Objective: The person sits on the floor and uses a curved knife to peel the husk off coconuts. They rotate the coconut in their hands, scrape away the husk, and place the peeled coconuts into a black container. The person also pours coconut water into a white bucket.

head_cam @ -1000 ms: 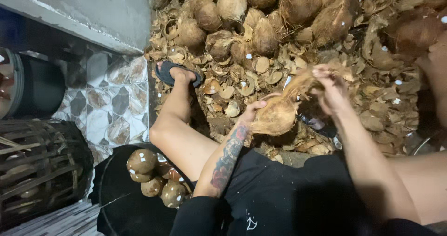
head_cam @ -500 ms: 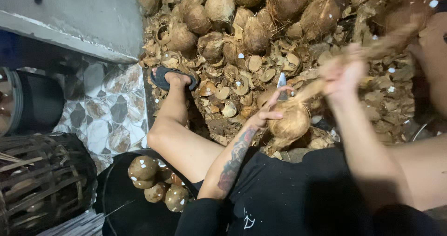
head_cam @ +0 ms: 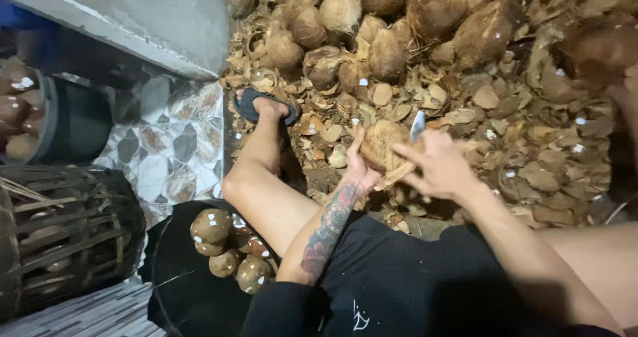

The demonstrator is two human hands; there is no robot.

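One coconut point(head_cam: 382, 144), half-husked, sits just right of the frame's centre, over the husk litter point(head_cam: 531, 151). The left hand point(head_cam: 359, 167) cups its near side, fingers closed on it; the right hand point(head_cam: 438, 167) has its fingers curled round a strip of husk and a blade point(head_cam: 417, 125). It looks heavy, hard and rough-fibred, not fragile; best held round the belly, clear of the blade.
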